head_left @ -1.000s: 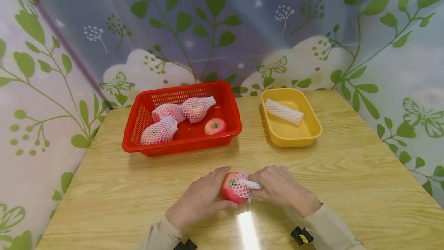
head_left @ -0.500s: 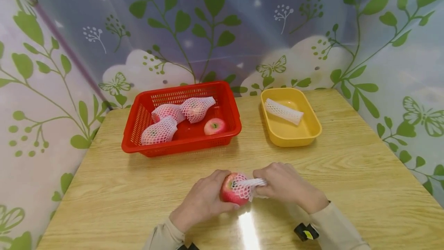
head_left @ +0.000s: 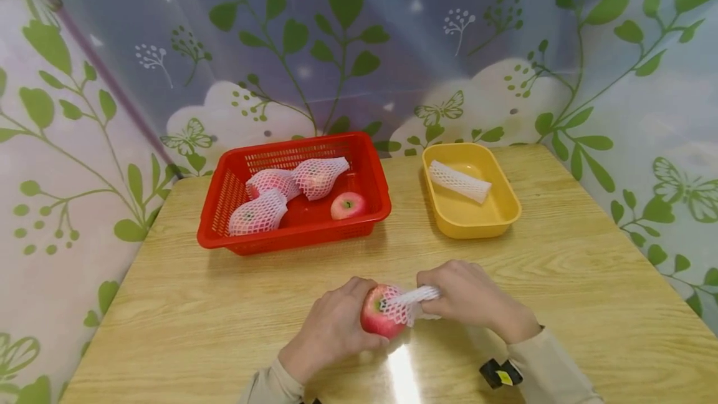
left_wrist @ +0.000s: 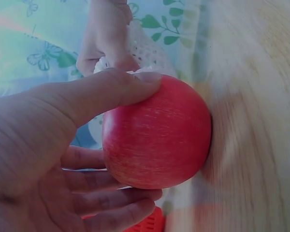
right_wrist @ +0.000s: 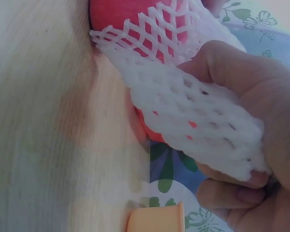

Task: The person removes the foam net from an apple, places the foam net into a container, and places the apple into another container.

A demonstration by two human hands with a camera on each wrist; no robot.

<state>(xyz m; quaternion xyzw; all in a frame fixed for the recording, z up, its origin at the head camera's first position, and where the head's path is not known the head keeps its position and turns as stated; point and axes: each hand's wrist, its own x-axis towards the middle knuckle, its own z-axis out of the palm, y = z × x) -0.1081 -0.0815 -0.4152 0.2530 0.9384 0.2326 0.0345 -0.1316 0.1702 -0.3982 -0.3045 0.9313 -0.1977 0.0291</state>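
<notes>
Nearest the viewer: two beige sleeves, L sleeve (head_left: 273,385) and R sleeve (head_left: 552,366), the R w/ a black wrist device (head_left: 501,373) just beside it. L hand (head_left: 335,323) grips a red apple (head_left: 377,320), thumb on near side, fingers round far side; the apple sits btwn the hands, nr table front, in front of the basket. Foam net (head_left: 414,297) covers only part of the apple, mostly its R side, & narrows twd R hand (head_left: 477,297), which pinches the net's gathered end; R-wrist view shows mesh stretched btwn apple & hand. Wood-grain table (head_left: 235,310) lies beneath; apple–table contact can't be made out for certain.

Farther, on L: red basket (head_left: 303,243) w/ perforated walls, holding three netted apples (head_left: 259,214) grouped on L/centre, plus one bare apple (head_left: 348,205) twd its R front corner. On R, well apart from basket: yellow tub (head_left: 477,230), w/ a flattened loose net (head_left: 460,181) lying diagonally inside.

Farthest: printed backdrop (head_left: 392,36), blue-grey centre, pale sides, green leaves & butterflies.
</notes>
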